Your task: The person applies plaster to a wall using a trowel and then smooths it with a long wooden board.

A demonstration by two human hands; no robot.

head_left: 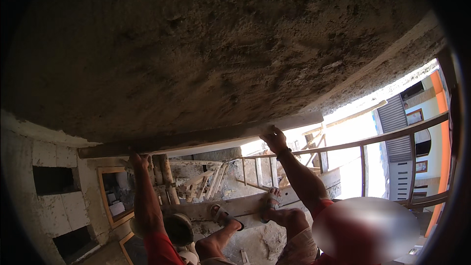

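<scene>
A long straight board (211, 136) lies along the lower edge of a rough, mortar-covered surface (196, 59) above me. My left hand (139, 159) grips the board near its left end, fingers closed at its lower edge. Towards the other end, my right hand (274, 139) holds it with bent fingers, a dark band round the wrist. Both arms are stretched out, and the board tilts slightly up to the right. Part of each hand's grip is hidden by the board or by shadow.
My sandalled feet stand on a wooden plank (196, 211) above the ground. A dark bucket (179, 229) is beside my left arm. To the right runs a wooden ladder-like frame (364, 167). Bamboo poles (170, 181) and loose timber (202, 185) lie beyond. Left is a wall with square openings (55, 180).
</scene>
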